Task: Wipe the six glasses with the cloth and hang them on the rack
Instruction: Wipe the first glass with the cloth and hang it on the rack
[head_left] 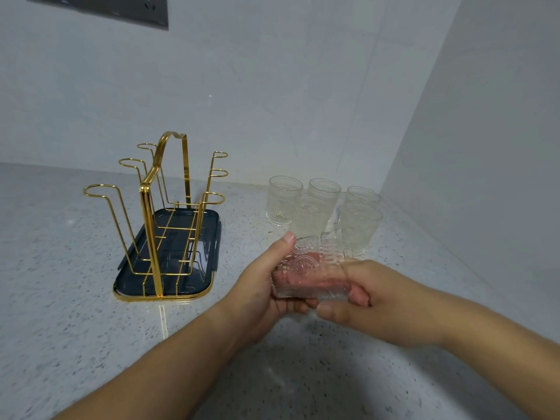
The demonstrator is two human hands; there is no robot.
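Note:
My left hand (260,292) grips a clear embossed glass (315,265) that lies tilted on its side above the counter. A pink cloth (306,278) shows through the glass wall, and its end sticks out at my right hand (385,295), which is closed on it at the glass's mouth. Several more clear glasses (284,200) stand upright in a cluster just behind my hands. The gold wire rack (151,207) stands to the left on a dark tray (206,219); all of its loops are bare.
The speckled grey counter (60,283) meets a pale wall behind and another wall on the right, close to the glasses. A dark socket panel (121,7) is mounted at the upper left of the back wall.

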